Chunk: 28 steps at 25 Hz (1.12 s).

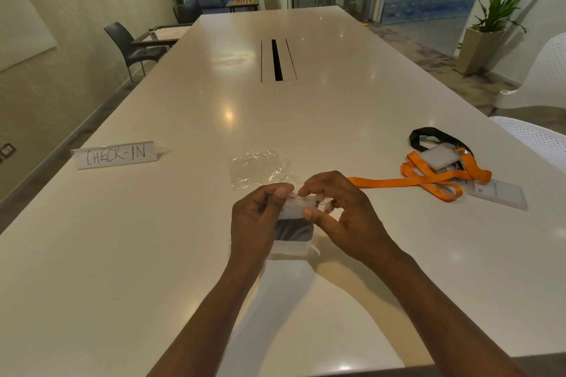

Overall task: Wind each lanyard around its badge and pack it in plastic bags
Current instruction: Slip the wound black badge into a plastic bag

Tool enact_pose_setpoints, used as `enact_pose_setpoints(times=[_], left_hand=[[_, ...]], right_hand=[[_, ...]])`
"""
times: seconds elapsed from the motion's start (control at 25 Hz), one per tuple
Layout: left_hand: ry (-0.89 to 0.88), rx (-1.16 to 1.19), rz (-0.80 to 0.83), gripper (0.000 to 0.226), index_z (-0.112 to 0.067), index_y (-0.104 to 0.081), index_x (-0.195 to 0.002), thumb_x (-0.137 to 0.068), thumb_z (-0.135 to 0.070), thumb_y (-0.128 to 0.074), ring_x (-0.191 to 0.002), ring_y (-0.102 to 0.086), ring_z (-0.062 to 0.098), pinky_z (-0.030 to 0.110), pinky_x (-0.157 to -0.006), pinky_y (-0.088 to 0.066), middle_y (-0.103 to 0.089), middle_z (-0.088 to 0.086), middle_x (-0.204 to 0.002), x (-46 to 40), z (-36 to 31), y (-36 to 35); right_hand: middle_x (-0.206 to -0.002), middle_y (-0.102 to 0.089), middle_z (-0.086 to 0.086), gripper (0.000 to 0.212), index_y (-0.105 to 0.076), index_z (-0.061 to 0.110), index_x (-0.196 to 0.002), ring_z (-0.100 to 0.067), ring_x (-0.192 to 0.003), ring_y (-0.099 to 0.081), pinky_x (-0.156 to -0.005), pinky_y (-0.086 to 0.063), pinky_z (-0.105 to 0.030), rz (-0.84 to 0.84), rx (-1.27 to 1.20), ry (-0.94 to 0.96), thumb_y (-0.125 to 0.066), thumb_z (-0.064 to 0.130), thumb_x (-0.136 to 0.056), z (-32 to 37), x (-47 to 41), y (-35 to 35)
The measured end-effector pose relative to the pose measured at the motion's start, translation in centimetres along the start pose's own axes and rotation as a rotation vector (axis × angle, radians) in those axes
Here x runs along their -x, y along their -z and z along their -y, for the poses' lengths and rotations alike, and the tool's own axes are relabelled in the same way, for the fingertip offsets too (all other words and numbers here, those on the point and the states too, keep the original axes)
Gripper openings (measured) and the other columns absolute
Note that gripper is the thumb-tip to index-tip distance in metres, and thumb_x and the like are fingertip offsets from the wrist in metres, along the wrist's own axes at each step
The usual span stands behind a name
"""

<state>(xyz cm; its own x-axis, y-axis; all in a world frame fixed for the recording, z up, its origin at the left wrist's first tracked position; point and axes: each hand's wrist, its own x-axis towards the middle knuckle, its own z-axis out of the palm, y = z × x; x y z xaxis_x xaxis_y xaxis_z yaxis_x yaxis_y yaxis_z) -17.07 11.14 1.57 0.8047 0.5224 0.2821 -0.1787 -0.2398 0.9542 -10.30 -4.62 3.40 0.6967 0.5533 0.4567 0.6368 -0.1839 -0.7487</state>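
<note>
**Two hands hold a badge in a clear bag**

While both hands meet near the middle of the frame, they hold a small clear plastic bag just above the white table. Inside the bag sits a badge with a dark lanyard wound around it. The left hand curls around the left side of the bag, with its thumb on the top edge. The right hand pinches the top of the bag between its thumb and first finger.

Just above the hands, a crinkly empty plastic bag lies flat on the table. At the right of the frame, an orange lanyard lies in loose loops, and one strap of it runs toward the right hand. A black lanyard lies just above it. Two white badges lie in that pile, one on top of the orange loops and one at the lower right.

At the left of the frame stands a paper sign that says CHECK-IN.
</note>
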Motion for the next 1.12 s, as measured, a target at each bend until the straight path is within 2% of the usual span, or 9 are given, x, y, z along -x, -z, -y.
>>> enact_pose_setpoints(times=[0.12,0.24,0.44,0.52,0.64,0.76,0.88,1.0,1.12], left_hand=[[-0.019,0.000,0.020,0.018,-0.052,-0.074,-0.088,-0.091,-0.047,-0.057,-0.092,-0.070,0.009,0.032,-0.081,-0.059,-0.074,-0.019,-0.092,0.3,-0.5,-0.4],[-0.004,0.034,0.006,0.020,-0.049,-0.075,-0.087,-0.089,-0.045,-0.055,-0.095,-0.070,0.011,0.041,-0.084,-0.060,-0.075,-0.017,-0.094,0.4,-0.5,-0.4],[0.060,0.054,-0.043,0.033,-0.047,-0.076,-0.085,-0.098,-0.024,-0.056,-0.096,-0.069,0.019,0.043,-0.086,-0.059,-0.075,-0.011,-0.093,0.3,0.2,-0.3],[0.091,0.071,-0.069,0.034,-0.045,-0.076,-0.085,-0.099,-0.023,-0.055,-0.095,-0.069,0.021,0.043,-0.086,-0.059,-0.075,-0.010,-0.091,0.2,0.4,-0.4],[0.116,0.069,-0.099,0.034,-0.044,-0.075,-0.082,-0.100,-0.024,-0.054,-0.090,-0.069,0.016,0.038,-0.084,-0.059,-0.075,-0.012,-0.089,-0.3,0.5,-0.3],[0.124,0.065,-0.124,0.033,-0.042,-0.076,-0.080,-0.099,-0.024,-0.055,-0.086,-0.068,0.011,0.033,-0.081,-0.056,-0.075,-0.013,-0.086,-0.8,0.7,0.2],[0.145,0.040,-0.094,0.031,-0.042,-0.076,-0.082,-0.099,-0.025,-0.055,-0.089,-0.068,0.010,0.031,-0.082,-0.056,-0.075,-0.015,-0.090,-0.6,1.3,0.7],[0.176,0.068,0.010,0.023,-0.035,-0.077,-0.083,-0.096,-0.025,-0.061,-0.084,-0.070,0.010,0.024,-0.068,-0.057,-0.076,-0.009,-0.089,-0.4,1.7,1.1],[0.193,0.076,0.034,0.017,-0.030,-0.075,-0.079,-0.093,-0.026,-0.066,-0.073,-0.068,0.008,0.019,-0.060,-0.054,-0.074,-0.006,-0.079,-0.4,1.6,1.3]], right_hand=[[-0.111,-0.062,0.005,0.024,-0.070,0.022,-0.107,-0.009,-0.094,-0.060,-0.070,-0.045,-0.009,0.012,0.003,-0.052,-0.073,0.016,-0.084,0.0,-0.2,-0.1],[-0.105,-0.066,0.006,0.022,-0.071,0.021,-0.105,-0.008,-0.090,-0.061,-0.070,-0.046,-0.009,-0.012,0.040,-0.079,-0.074,0.017,-0.084,0.1,-0.2,-0.3],[-0.089,-0.068,0.007,0.012,-0.075,0.018,-0.093,-0.005,-0.079,-0.061,-0.065,-0.046,-0.011,-0.017,0.085,-0.040,-0.077,0.020,-0.082,0.1,-0.2,-0.4],[-0.084,-0.068,0.008,0.008,-0.075,0.018,-0.090,-0.005,-0.078,-0.060,-0.065,-0.047,-0.011,-0.011,0.123,-0.016,-0.076,0.021,-0.082,0.2,-0.3,-0.7],[-0.081,-0.069,0.014,0.011,-0.071,0.026,-0.093,-0.003,-0.079,-0.063,-0.065,-0.048,-0.008,-0.030,0.022,-0.119,-0.075,0.022,-0.083,0.0,-0.2,-0.9],[-0.073,-0.070,0.013,0.014,-0.069,0.028,-0.091,-0.004,-0.068,-0.065,-0.060,-0.050,-0.013,-0.049,-0.164,-0.296,-0.075,0.018,-0.083,-0.4,0.1,-0.7],[-0.070,-0.069,0.016,0.013,-0.069,0.026,-0.084,-0.002,-0.062,-0.061,-0.059,-0.048,-0.012,-0.055,-0.159,-0.305,-0.071,0.013,-0.086,-0.6,0.2,-0.9],[-0.073,-0.066,0.015,0.017,-0.066,0.025,-0.086,0.000,-0.064,-0.060,-0.061,-0.047,-0.011,-0.127,-0.162,-0.310,-0.066,0.008,-0.089,-0.8,0.0,-0.8],[-0.077,-0.066,0.013,0.014,-0.065,0.021,-0.089,0.003,-0.065,-0.059,-0.063,-0.046,-0.012,-0.157,-0.152,-0.323,-0.064,0.007,-0.090,-1.1,-0.3,-0.6]])
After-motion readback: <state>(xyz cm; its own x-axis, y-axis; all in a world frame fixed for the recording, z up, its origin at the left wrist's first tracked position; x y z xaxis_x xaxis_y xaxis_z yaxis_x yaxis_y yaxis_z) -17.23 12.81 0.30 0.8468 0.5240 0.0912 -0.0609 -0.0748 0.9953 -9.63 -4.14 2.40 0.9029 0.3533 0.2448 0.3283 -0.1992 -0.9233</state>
